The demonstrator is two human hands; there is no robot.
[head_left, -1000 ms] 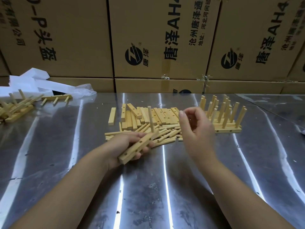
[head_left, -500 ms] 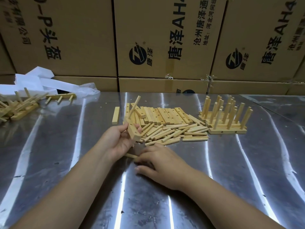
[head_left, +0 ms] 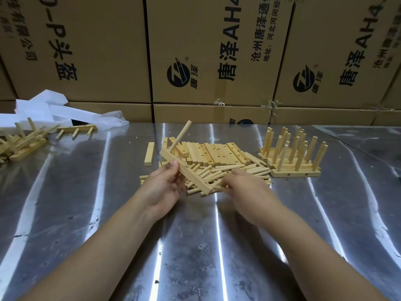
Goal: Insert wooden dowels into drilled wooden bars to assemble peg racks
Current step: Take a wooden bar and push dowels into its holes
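Observation:
My left hand grips a drilled wooden bar above the table, tilted down toward the right. One dowel stands in the bar's far end and points up and right. My right hand pinches a loose dowel beside the bar's near end. Behind both hands lie a heap of loose dowels and a row of drilled bars.
Finished peg racks stand upright at the right of the heap. More racks lie at the far left by white packaging. One single bar lies left of the row. Cardboard boxes wall the back of the metal table.
My right hand went down to the table, then rose with a dowel to the bar's near end. My left hand turned the bar more level and lifted it.

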